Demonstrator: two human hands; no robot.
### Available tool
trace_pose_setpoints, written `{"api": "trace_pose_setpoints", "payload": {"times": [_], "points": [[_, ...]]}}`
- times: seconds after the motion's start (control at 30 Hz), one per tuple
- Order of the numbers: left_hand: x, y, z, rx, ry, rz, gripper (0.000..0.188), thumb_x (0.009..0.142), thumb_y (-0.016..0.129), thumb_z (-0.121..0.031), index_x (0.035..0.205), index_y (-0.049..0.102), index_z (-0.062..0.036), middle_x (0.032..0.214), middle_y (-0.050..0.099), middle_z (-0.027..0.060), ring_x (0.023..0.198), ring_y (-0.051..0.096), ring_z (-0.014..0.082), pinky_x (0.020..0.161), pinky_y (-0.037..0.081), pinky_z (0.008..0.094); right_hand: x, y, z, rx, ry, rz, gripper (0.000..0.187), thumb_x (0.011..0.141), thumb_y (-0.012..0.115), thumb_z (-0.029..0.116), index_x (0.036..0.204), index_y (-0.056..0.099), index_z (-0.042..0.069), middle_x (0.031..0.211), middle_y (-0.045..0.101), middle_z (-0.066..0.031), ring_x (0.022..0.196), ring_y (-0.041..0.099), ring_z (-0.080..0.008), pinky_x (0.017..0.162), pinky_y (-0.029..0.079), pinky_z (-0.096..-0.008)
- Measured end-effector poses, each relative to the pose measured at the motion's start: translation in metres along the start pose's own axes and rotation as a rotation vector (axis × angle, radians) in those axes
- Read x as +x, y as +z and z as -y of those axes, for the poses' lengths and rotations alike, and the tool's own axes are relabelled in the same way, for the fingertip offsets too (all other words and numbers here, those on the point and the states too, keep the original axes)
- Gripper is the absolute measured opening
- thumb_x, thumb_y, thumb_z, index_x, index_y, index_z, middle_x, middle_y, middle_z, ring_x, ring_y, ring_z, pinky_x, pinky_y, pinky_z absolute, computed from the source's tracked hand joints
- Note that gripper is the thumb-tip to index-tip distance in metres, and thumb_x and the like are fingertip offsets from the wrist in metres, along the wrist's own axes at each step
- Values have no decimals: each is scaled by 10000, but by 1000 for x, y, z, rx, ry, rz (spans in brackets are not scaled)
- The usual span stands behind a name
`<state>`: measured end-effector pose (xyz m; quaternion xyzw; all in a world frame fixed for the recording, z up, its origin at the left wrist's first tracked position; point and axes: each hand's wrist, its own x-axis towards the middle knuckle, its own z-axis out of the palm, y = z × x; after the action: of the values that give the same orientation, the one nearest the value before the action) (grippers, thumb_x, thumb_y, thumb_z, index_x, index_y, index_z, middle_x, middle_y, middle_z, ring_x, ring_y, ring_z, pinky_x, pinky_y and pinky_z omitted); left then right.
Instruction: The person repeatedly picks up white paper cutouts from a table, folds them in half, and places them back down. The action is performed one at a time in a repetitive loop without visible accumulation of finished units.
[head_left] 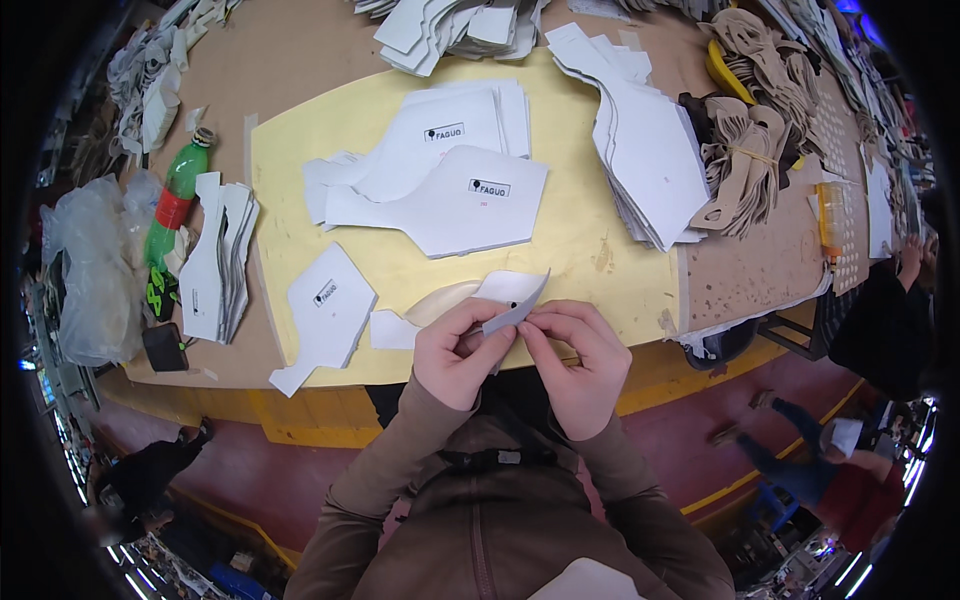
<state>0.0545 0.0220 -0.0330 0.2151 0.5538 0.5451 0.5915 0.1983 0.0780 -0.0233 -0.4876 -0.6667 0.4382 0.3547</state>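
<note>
At the near edge of the yellow sheet, my left hand (455,350) and my right hand (578,360) pinch a white cut shoe piece (520,308) between thumbs and fingers. Its edge is bent up, showing a greyish face. Part of the piece is hidden behind my fingers. Just beyond my left hand lie a pale curved piece (440,300) and the end of a white piece (392,331). To the left lies a single white piece with a dark printed mark (328,305). Farther out, stacked white pieces with similar marks (450,205) overlap.
The yellow sheet (640,300) covers the table's middle. Right of it are a tall white stack (650,150) and tied beige pieces (745,165). Left are more pieces (215,265), a green bottle (182,185), a black case (165,347) and a clear bag (90,280). People stand beyond the table.
</note>
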Motion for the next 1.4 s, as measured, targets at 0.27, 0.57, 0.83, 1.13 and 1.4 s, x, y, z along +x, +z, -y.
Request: {"api": "trace_pose_setpoints", "payload": {"times": [0.27, 0.57, 0.83, 1.13, 1.4], "points": [[-3, 5, 8, 95, 78, -21, 172, 932, 661, 33, 1103, 683, 45, 1034, 676, 54, 887, 646, 73, 757, 538, 207, -8, 9, 0, -87, -66, -88, 144, 809, 753, -45, 942, 696, -32, 970, 697, -123, 815, 723, -255, 705, 584, -328], [-3, 2, 8, 243, 96, -18, 164, 920, 672, 21, 1083, 687, 32, 998, 677, 55, 866, 647, 96, 727, 538, 232, -3, 7, -3, 43, 70, -52, 123, 806, 727, -70, 897, 651, -38, 950, 678, -104, 802, 728, -205, 726, 604, -300], [-1, -4, 8, 66, -12, 9, 148, 955, 671, -11, 1101, 671, 18, 992, 673, 30, 830, 628, 91, 689, 511, 212, -6, 4, -5, 270, 235, -27, 123, 850, 717, -60, 972, 710, -56, 985, 719, -120, 825, 734, -180, 753, 587, -276], [2, 6, 13, 28, 103, -19, 237, 918, 670, 86, 1137, 605, 22, 1094, 681, 86, 970, 648, 99, 719, 541, 218, -7, 2, -4, 42, 107, -43, 127, 856, 729, -22, 976, 725, -60, 987, 748, -165, 833, 750, -248, 744, 587, -313], [2, 7, 13, 26, 37, -25, 236, 912, 653, 118, 1066, 526, -8, 1107, 692, 114, 1058, 668, 147, 906, 548, 266, -6, 0, -1, -34, 117, -21, 105, 867, 697, -58, 965, 720, -89, 1005, 753, -156, 864, 752, -208, 794, 605, -305]]}}
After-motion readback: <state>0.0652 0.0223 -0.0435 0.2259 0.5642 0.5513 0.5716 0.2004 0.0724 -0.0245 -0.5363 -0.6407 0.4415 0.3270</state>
